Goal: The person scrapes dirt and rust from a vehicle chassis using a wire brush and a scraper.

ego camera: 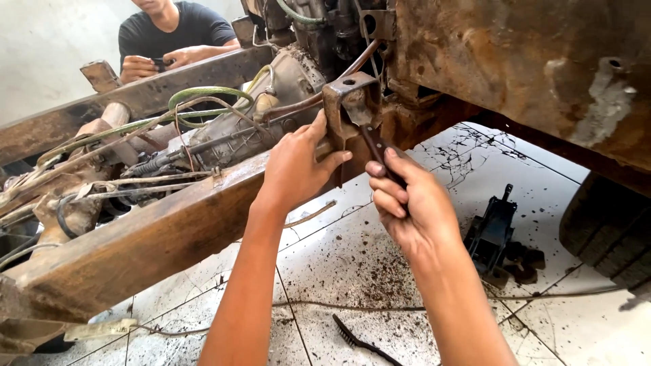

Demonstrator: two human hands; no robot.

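My left hand (295,166) rests on the rusty chassis rail (156,237), thumb against a rusted steel bracket (347,95) that stands up from it. My right hand (410,207) grips the dark handle of a scraper (371,132); its blade sits inside the bracket, against the rusted metal. Both forearms reach up from the bottom of the view.
A gearbox (251,122) with green hoses and cables lies behind the rail. A rusted body panel (529,68) hangs at upper right, a tyre (610,230) at right. On the dirty tiled floor lie a black jack (491,234) and a wire brush (359,342). Another person (173,37) leans on the far rail.
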